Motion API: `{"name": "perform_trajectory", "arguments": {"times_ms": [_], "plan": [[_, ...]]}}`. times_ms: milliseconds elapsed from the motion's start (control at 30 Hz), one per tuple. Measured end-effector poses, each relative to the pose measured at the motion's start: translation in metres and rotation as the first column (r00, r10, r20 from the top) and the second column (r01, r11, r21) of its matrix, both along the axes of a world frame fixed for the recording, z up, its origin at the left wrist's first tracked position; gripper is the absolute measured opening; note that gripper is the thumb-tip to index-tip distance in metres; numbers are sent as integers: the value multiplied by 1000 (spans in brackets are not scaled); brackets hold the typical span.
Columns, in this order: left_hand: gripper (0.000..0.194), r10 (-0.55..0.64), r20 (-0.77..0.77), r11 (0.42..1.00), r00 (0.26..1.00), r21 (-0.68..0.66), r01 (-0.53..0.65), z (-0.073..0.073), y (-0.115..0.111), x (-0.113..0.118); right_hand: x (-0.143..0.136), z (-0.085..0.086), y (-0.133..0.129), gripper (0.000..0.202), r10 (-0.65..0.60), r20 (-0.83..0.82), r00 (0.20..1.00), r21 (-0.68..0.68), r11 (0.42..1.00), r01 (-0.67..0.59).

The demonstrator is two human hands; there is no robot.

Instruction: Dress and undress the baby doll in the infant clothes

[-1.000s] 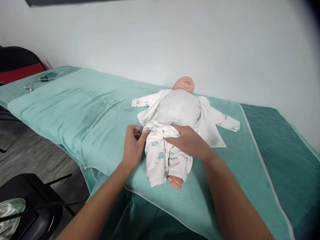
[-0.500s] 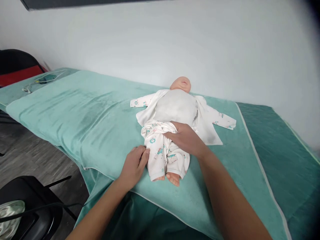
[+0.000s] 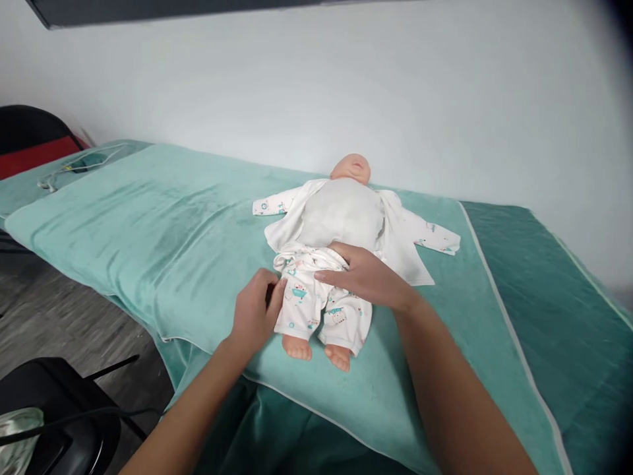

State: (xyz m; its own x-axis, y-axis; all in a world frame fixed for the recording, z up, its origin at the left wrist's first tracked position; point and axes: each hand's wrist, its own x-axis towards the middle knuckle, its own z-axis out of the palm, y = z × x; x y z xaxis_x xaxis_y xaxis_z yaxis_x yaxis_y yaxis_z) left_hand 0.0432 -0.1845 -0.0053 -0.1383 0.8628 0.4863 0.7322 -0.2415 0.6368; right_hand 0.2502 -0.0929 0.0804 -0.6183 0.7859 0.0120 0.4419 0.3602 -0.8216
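A: Where is the baby doll [image 3: 341,212]?

B: On its back on the light teal sheet [image 3: 198,198], head [image 3: 350,169] towards the wall [image 3: 277,92]. Its white jacket [image 3: 408,260] lies open around the torso, and the printed trousers [image 3: 299,307] cover the legs, both feet [image 3: 297,347] poking out of the cuffs.

A: And the grips?

B: The right hand [image 3: 368,277] is part closed, with the bunched waistband loosely between its thumb and fingers. The left hand [image 3: 254,307] is curled, thumb tip against the outer side of one trouser leg. Whether it pinches any cloth, I can't tell.

A: What worries you there?

B: That waistband, mostly. It is rucked and twisted, so a pull from one side could set it crooked or roll the fold tighter. If the right hand's loose hold slips, the cloth may spring back into creases.

A: Could the doll shift too?

B: I'd say so. A hard tug on the trousers might drag the whole body along the sheet, wrinkling it underneath. The jacket's loose hem lies close to the right hand, so it could get caught under the waistband.
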Motion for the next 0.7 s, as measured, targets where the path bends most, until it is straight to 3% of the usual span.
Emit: {"name": "perform_trajectory", "arguments": {"times_ms": [100, 200, 267, 333, 467, 700], "plan": [[11, -113, 27, 985, 993, 131, 108, 3, -38, 5, 4, 1, 2, 32, 21, -51, 998, -22, 1000, -22], [29, -242, -212, 951, 947, 142, 275, 2, -71, 12, 5, -3, 3, 34, 8, -155, 988, -60, 998, -17], [35, -224, -360, 951, 906, 124, 284, 0, -81, 19, 6, -6, 4, 34, -10, -221, 975, -77, 997, -8], [28, -168, -409, 965, 897, 118, 234, -2, -82, 24, 8, -7, 5, 34, -31, -263, 964, -97, 995, 6], [22, -103, -339, 972, 935, 165, 167, -4, -70, 30, 13, -5, 7, 35, -74, -287, 955, -123, 992, 40], [24, -143, -217, 970, 966, 162, 180, -7, -76, 26, 31, -4, 9, 36, -145, -252, 957, -109, 987, 121]]}}
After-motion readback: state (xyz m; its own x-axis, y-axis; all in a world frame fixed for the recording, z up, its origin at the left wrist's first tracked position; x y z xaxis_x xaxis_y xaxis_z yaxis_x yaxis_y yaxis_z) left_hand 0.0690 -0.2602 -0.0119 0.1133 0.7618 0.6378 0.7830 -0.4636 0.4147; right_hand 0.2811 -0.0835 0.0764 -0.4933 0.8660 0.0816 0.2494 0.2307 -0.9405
